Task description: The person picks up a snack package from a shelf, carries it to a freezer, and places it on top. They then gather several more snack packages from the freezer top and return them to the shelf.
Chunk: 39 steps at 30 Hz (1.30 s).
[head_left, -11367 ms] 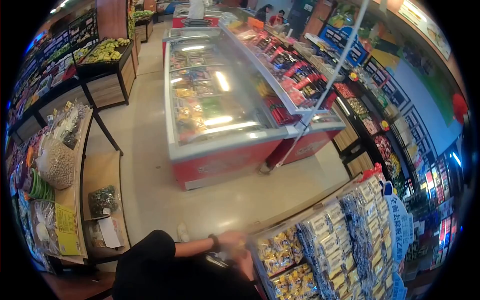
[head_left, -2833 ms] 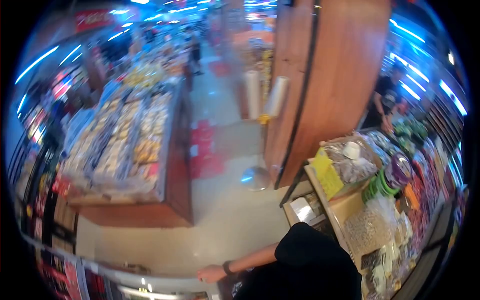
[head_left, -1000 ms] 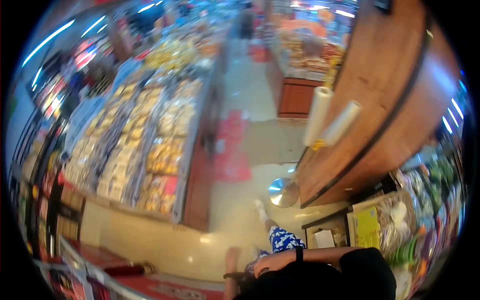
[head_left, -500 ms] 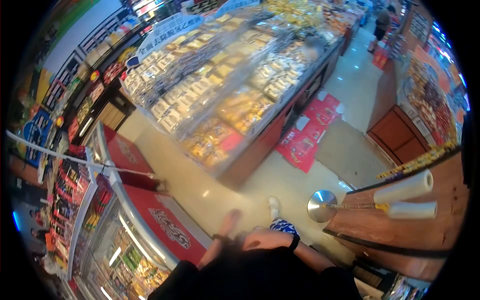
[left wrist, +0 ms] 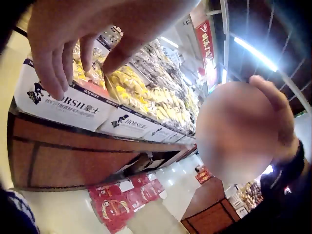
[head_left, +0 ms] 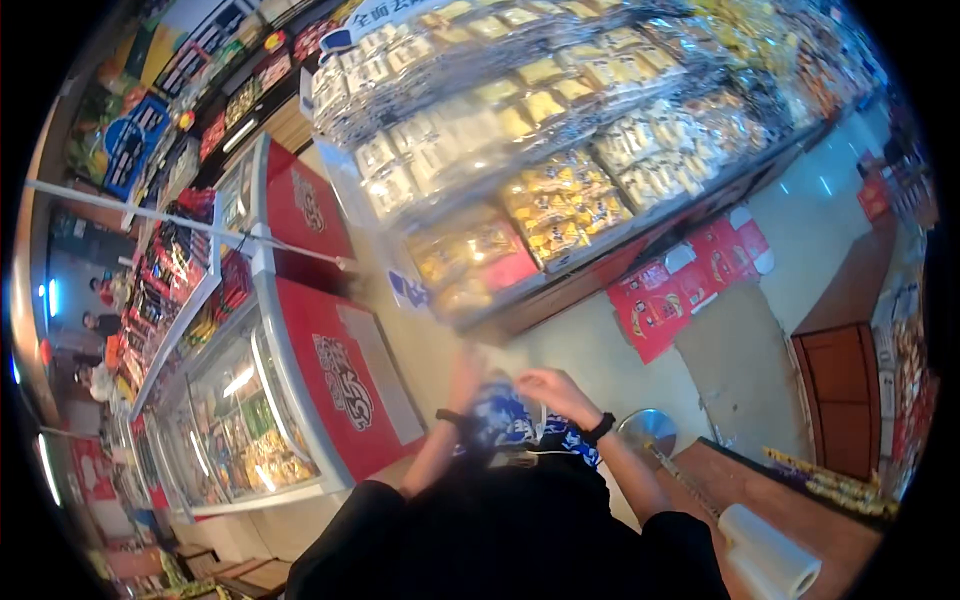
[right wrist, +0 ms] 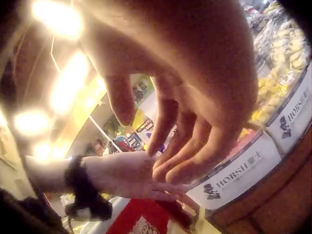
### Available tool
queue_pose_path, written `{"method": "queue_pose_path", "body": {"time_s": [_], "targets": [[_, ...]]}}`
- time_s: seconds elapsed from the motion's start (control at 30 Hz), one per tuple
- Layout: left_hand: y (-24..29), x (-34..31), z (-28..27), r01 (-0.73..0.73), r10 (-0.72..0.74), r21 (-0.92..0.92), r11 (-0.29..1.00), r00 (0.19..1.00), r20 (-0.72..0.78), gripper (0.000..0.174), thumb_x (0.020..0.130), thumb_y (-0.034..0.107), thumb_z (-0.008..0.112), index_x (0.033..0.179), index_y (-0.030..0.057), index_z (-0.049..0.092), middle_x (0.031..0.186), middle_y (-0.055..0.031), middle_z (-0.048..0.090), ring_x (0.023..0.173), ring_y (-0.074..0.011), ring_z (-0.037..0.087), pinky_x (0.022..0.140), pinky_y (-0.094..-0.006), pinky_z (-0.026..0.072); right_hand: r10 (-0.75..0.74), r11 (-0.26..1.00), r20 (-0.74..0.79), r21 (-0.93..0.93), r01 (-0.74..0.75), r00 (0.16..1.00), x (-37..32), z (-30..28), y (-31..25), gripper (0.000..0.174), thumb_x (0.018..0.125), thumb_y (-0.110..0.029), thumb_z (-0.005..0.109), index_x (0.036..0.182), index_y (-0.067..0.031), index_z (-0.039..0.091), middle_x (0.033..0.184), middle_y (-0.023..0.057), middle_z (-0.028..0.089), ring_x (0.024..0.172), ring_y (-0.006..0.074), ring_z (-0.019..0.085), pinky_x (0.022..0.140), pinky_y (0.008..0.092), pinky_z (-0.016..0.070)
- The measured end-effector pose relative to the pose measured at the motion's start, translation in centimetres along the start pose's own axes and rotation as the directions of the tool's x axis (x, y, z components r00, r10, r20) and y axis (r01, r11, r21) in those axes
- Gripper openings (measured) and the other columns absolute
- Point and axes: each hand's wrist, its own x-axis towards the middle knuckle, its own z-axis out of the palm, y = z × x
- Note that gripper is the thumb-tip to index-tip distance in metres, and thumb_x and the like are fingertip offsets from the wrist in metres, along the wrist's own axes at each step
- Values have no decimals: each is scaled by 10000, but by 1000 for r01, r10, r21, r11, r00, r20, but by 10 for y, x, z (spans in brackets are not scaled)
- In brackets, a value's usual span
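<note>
Both hands are held in front of the body at waist height, over blue-and-white patterned shorts [head_left: 500, 415]. My left hand [head_left: 466, 378] is blurred in the head view; in the left wrist view its fingers [left wrist: 58, 66] hang loosely with nothing between them. Close beside it is my right hand [head_left: 555, 392]. Loosely bent and holding nothing, the right fingers [right wrist: 187, 146] show in the right wrist view, the left hand [right wrist: 126, 170] behind them. Ahead of both hands stands a display stand [head_left: 545, 305] of wrapped snack packs [head_left: 565, 200], apart from the fingers.
A red-sided chest freezer [head_left: 340, 390] stands on the left, with a thin white pole [head_left: 160, 212] crossing above it. Flattened red cardboard [head_left: 665, 295] lies on the floor. On the right are a round metal base [head_left: 648, 430], clear plastic rolls [head_left: 770, 555] and a wooden cabinet [head_left: 838, 400].
Over the last second the head view has swung towards the snack stand and freezer, and the stand appears nearer. The hands have come forward, away from the body. Earlier, they were together beside the stand.
</note>
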Motion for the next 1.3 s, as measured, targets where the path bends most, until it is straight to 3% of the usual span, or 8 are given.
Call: {"method": "queue_pose_path", "body": {"time_s": [0.33,0.53,0.73,0.93,0.97,1.03,1.13,1.3], "targets": [[64,100,-2,216,-143,351,911,965,-221,407,812,156,633,1166,-10,518,1194,-230,537,1157,-380,500,1009,-442,384,-33,996,-138,-91,21,990,163,-20,52,433,841,-111,637,1261,-37,564,1150,69,598,834,119,619,759,271,504],[30,121,6,308,-292,88,947,943,-161,410,827,217,637,1141,-30,542,1162,-237,551,1135,-385,502,971,-456,402,58,993,-71,-96,-64,996,223,-30,32,530,833,-129,671,1329,-26,515,1246,95,548,859,135,628,711,292,528],[9,118,9,67,41,277,958,930,-366,303,858,204,625,1029,-46,630,1083,-215,609,1006,-349,586,899,-427,459,189,982,52,-41,-187,981,240,-41,39,452,843,-125,659,1277,-32,575,1092,72,634,817,146,644,715,276,527],[37,105,9,155,-212,-158,975,856,-472,278,909,223,606,977,-38,677,908,-166,708,828,-230,676,751,-368,528,132,991,185,-44,-126,974,234,-80,32,353,871,-90,595,1213,-6,605,899,47,666,809,112,636,730,247,506],[76,97,2,420,-497,-281,863,805,-323,281,929,236,603,960,-29,690,841,-148,722,806,-228,685,736,-374,536,190,982,254,-45,-185,948,227,-89,20,359,865,-86,588,1211,10,597,952,53,656,835,117,629,759,251,506],[46,89,24,410,-307,62,910,767,-564,363,906,321,623,1065,-4,658,880,-133,701,770,-214,670,698,-375,543,52,983,275,158,-98,960,235,-100,68,377,845,-74,610,1210,16,586,1055,47,617,869,138,611,767,289,515],[90,70,22,234,-479,-539,809,795,-372,220,799,24,668,1017,7,650,876,-59,671,804,-151,649,730,-307,541,231,962,288,72,-262,929,238,-110,49,251,768,-16,692,1011,-44,635,811,23,627,624,113,581,567,239,475],[109,25,46,169,-480,-563,809,743,-467,232,820,41,685,1045,20,634,931,-48,652,891,-133,627,809,-298,525,334,935,424,-38,-352,842,235,-116,64,183,781,-74,705,943,-90,621,767,18,624,558,96,567,517,231,473]]}}
